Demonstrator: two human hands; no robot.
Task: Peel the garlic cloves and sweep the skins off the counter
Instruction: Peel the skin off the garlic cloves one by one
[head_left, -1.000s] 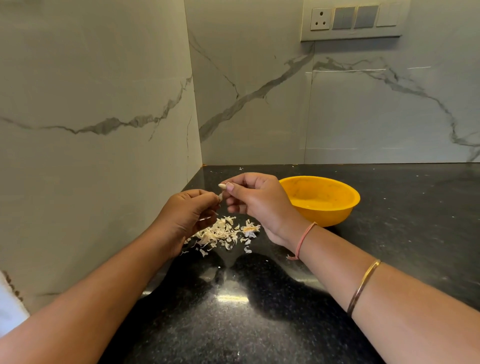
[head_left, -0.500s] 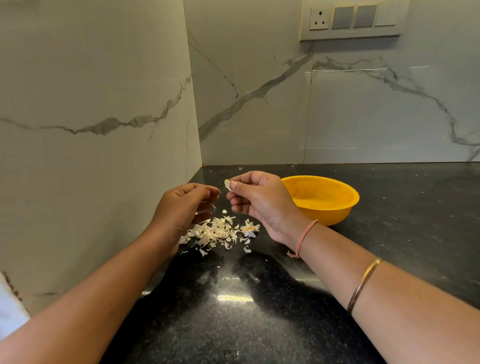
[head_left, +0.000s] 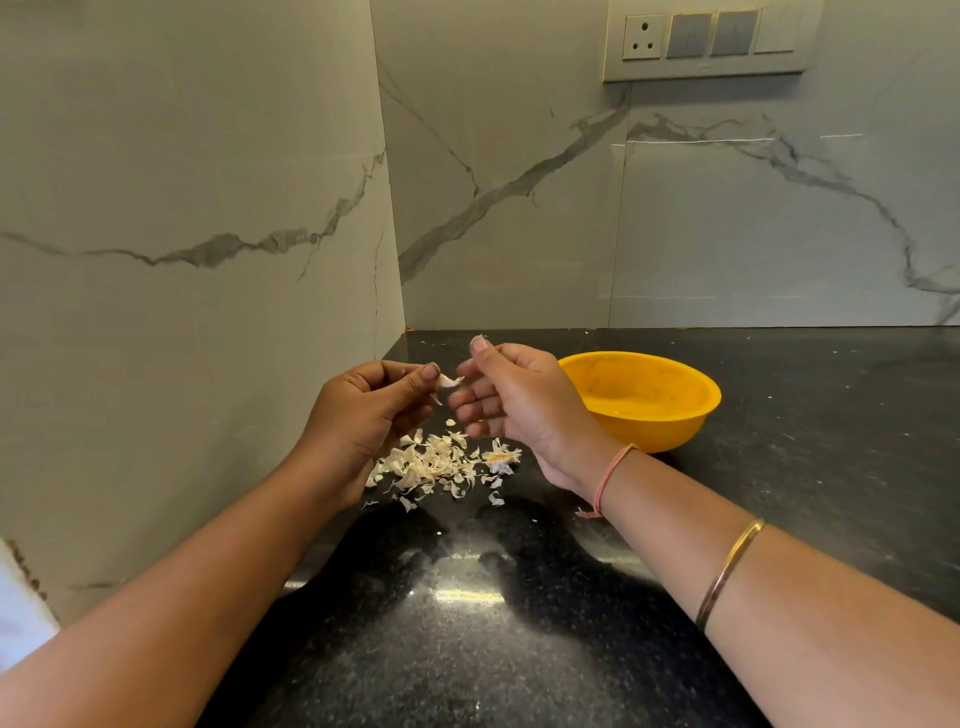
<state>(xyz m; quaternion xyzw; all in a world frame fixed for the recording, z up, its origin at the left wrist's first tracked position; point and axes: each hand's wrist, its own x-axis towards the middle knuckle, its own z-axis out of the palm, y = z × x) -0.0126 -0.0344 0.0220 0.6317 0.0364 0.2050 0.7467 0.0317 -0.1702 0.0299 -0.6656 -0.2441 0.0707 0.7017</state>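
While left hand (head_left: 374, 410) pinches garlic clove (head_left: 450, 381), right hand (head_left: 514, 400) just beside, skins (head_left: 441, 465) beneath

Yellow bowl (head_left: 649, 434) in a corner of grey-veined marble walls (head_left: 727, 218).
The bowl stands upright on the dark speckled counter (head_left: 789, 493), apart from the back wall, its inside smudged. High on that wall sits a pale switch plate (head_left: 709, 70), with a three-pin socket (head_left: 644, 37) at its left end and two grey rocker switches (head_left: 688, 35) beside it. White cloth (head_left: 21, 613) shows at the lower left edge.
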